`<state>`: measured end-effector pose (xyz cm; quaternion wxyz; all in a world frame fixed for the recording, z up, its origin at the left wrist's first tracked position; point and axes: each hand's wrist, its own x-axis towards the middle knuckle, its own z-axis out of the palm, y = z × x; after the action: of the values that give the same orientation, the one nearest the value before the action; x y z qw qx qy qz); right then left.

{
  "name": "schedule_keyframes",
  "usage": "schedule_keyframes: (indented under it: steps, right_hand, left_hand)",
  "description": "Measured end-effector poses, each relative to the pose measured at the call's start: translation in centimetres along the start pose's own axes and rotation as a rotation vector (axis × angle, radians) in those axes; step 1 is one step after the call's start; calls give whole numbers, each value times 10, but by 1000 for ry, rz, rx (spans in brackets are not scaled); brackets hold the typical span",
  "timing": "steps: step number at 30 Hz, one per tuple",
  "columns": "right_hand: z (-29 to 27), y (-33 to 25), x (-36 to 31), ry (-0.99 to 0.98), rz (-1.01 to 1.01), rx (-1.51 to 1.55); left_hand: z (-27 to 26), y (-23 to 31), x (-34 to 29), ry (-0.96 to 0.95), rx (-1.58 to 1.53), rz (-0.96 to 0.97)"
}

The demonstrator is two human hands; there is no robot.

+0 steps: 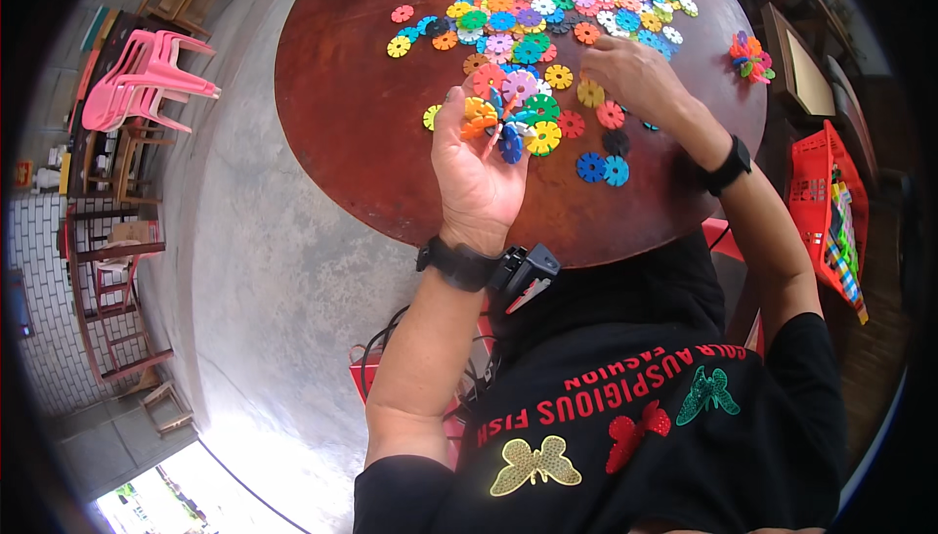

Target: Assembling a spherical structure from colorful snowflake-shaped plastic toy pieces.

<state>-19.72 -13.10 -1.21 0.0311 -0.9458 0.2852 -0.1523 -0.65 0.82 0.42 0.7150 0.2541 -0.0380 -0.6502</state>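
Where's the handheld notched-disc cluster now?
Head view, upper centre: the multicolored notched-disc cluster is in the left hand, over the round brown table, left of the right hand.

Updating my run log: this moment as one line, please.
left hand: holds disc cluster; right hand: at loose discs, grasp unclear; brown round table: second cluster near right edge

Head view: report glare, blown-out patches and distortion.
In the head view, glare whitens the far edge of the brown table; in the head view, the opening at lower left and nearby floor are blown out; in the head view, fisheye skews the brick wall and corners go black.
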Motion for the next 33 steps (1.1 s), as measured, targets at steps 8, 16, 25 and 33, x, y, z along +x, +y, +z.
schedule_keyframes:
  steps: [8,16,25,33]
  right_hand:
    - [-47,-65,-38,273,57,394]
    - [-50,-88,-35,353,33,513]
    - [-36,-90,-29,319,12,480]
    - [-37,-94,-32,308,24,476]
  left_hand:
    - [4,-11,-2,25,53,35]
    - [8,-15,-8,-41,100,-48]
    - [6,-18,-7,-85,96,-40]
    - [4,-18,-5,-68,104,-33]
